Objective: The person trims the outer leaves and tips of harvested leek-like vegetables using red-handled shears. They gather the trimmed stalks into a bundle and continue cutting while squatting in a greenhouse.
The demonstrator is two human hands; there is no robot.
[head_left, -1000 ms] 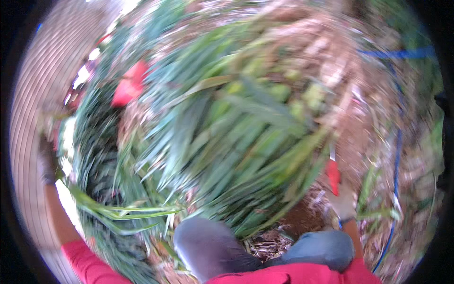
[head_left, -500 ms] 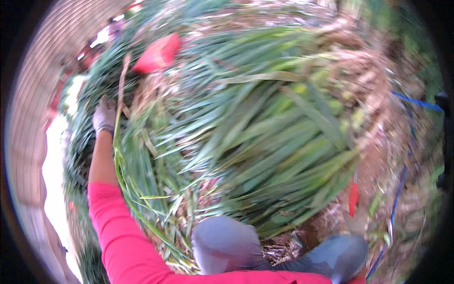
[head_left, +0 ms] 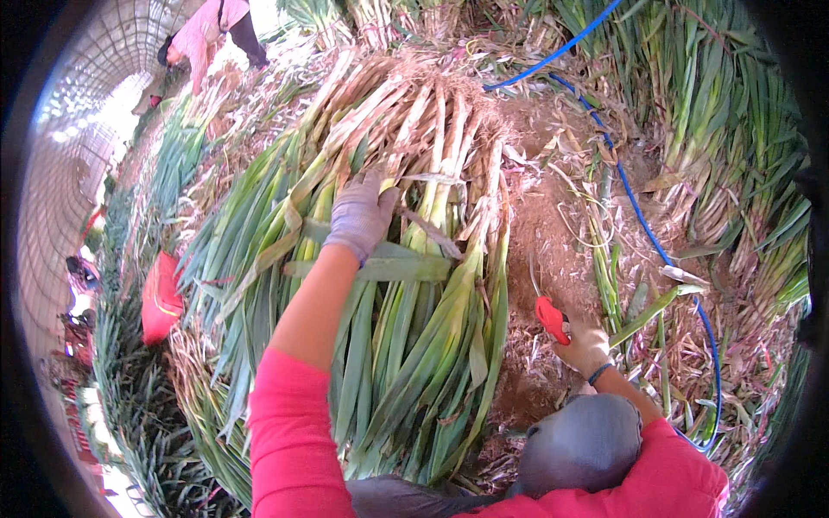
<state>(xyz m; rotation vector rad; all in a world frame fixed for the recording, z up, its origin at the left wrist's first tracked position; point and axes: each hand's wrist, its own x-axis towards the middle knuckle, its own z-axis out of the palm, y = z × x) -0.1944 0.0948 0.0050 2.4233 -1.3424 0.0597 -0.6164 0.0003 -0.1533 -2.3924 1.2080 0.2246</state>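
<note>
My left hand (head_left: pixel 361 216), in a pale glove, lies on a pile of long leek-like plants (head_left: pixel 401 311), near their pale, rooty ends (head_left: pixel 432 104); its fingers are slightly bent, the thumb apart. Down at the right, beside the pile on the dry soil (head_left: pixel 540 233), my right hand (head_left: pixel 585 347) is closed round a red-handled cutting tool (head_left: pixel 550 318) with a thin metal blade pointing up. A red sack or cushion (head_left: pixel 162 298) lies at the left of the pile.
A bent-over person (head_left: pixel 207 34) in pink works at the upper left. A blue hose (head_left: pixel 639 216) runs down the right side, beside more plant bundles (head_left: pixel 708 112). Dark green stalks (head_left: pixel 129 406) and a curved shelter wall (head_left: pixel 60 216) are on the left.
My view has swung, bringing the rooty ends and the person into sight. My left hand has moved from the far-left stalks onto the central pile. The red tool stays in my right hand.
</note>
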